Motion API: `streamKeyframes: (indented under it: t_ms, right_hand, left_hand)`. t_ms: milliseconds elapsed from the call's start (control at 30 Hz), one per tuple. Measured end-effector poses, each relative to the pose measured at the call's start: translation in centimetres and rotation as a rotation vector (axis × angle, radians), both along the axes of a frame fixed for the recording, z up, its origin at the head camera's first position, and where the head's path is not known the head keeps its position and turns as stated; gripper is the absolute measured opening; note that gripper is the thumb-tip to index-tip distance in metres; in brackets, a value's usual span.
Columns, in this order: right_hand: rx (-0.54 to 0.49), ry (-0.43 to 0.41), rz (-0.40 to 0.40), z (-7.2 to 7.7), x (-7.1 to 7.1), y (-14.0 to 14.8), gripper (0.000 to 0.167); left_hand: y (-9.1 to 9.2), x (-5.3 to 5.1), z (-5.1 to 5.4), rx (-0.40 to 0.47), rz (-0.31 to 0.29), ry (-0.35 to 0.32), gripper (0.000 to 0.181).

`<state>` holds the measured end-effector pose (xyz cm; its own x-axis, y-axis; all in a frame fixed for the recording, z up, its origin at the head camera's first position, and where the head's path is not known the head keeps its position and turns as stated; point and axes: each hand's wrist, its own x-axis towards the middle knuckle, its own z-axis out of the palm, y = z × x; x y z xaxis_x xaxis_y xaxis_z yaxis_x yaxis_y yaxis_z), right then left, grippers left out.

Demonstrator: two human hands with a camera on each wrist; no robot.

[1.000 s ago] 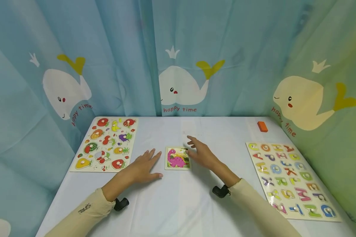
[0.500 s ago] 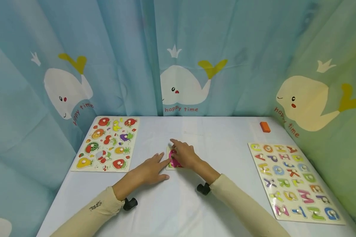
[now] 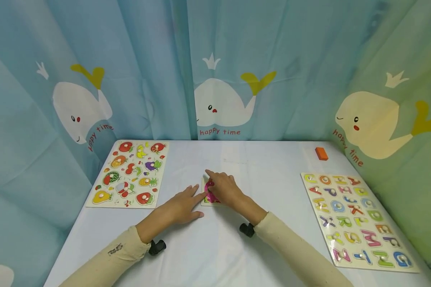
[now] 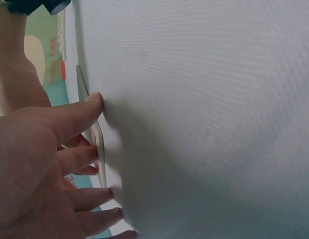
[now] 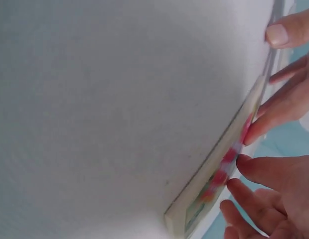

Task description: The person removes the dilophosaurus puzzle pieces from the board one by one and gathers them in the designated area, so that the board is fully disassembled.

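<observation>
Left hand (image 3: 182,205) spread wide, touching left edge of small square pink-dinosaur puzzle board (image 3: 211,197), flat on white tablecloth (image 3: 215,243). Right hand (image 3: 228,191) half-curled, thumb-side on board; can't tell if pinching.

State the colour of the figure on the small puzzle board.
Pink; the partly covered figure shows best in the head view.

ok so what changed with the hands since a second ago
The right hand moved left over the puzzle and touches it; whether it grips a piece is unclear. The left hand moved right to the puzzle's left edge. The puzzle, fruit board, letter board and block stayed put.
</observation>
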<state>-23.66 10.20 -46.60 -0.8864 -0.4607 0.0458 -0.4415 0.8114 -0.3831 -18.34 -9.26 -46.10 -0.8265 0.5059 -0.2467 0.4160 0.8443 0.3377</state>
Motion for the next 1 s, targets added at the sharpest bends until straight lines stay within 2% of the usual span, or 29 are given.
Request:
streamKeyframes:
  t_ms: [167,300,567,733,1000]
  right_hand:
    - [0.003,0.060,0.027,-0.3,-0.1,-0.2,0.060]
    - [0.027,0.057,0.054,0.2,-0.2,-0.2,0.058]
    - [0.123,-0.056,0.075,1.3,-1.2,-0.3,0.062]
    - [0.154,-0.109,0.084,1.5,-1.8,-0.3,0.065]
    - [0.133,-0.158,0.107,1.5,-2.2,-0.1,0.064]
  left_hand:
    - [0.0,0.1,0.2,-0.006,0.001,0.002,0.069]
    - [0.1,0.0,0.2,-0.016,0.003,-0.004,0.070]
    - [0.3,-0.3,-0.1,-0.029,-0.005,0.002,0.070]
    - [0.3,-0.3,-0.1,-0.034,0.000,0.008,0.069]
    - [0.2,-0.1,0.1,-0.025,0.004,0.002,0.069]
